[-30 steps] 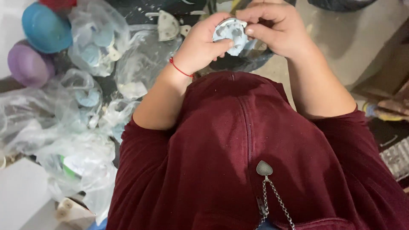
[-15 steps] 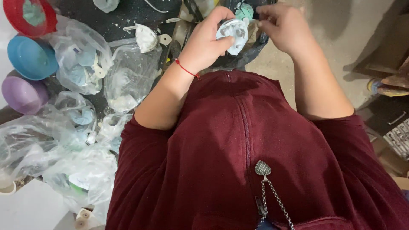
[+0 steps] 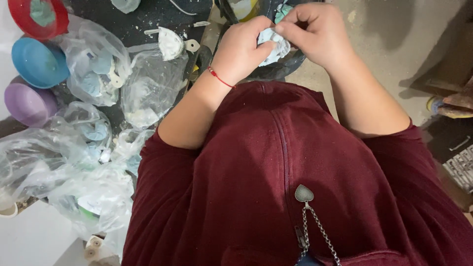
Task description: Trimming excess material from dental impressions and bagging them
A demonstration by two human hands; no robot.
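Left hand point(image 3: 241, 49): fingers curled around a pale blue lump point(image 3: 272, 43), thumb pressed to its side; a red string point(image 3: 219, 78) circles the wrist.
Right hand point(image 3: 315, 32): fingertips pinched together on the top of the same lump.
Lump: held between both hands, above a dark tub point(image 3: 276, 69) at the top of the view, just past the maroon top point(image 3: 276, 187).
Surface: a dark bench point(image 3: 143, 19), dusted with white specks and crumbs, lies to the left.
Bags point(image 3: 98, 69): clear plastic bags of pale blue and white pieces crowd the bench, touching one another.
Bowls: a red bowl point(image 3: 19, 12), a blue bowl point(image 3: 37, 61) and a purple bowl point(image 3: 27, 103) sit in a column at the left edge.
White piece point(image 3: 170, 43): lies bare on the bench near the left wrist.
Floor point(image 3: 394, 44): bare grey concrete on the right, stained, with dim clutter at the far right edge.
Pendant point(image 3: 304, 193): a metal heart on a chain hangs at the zip.
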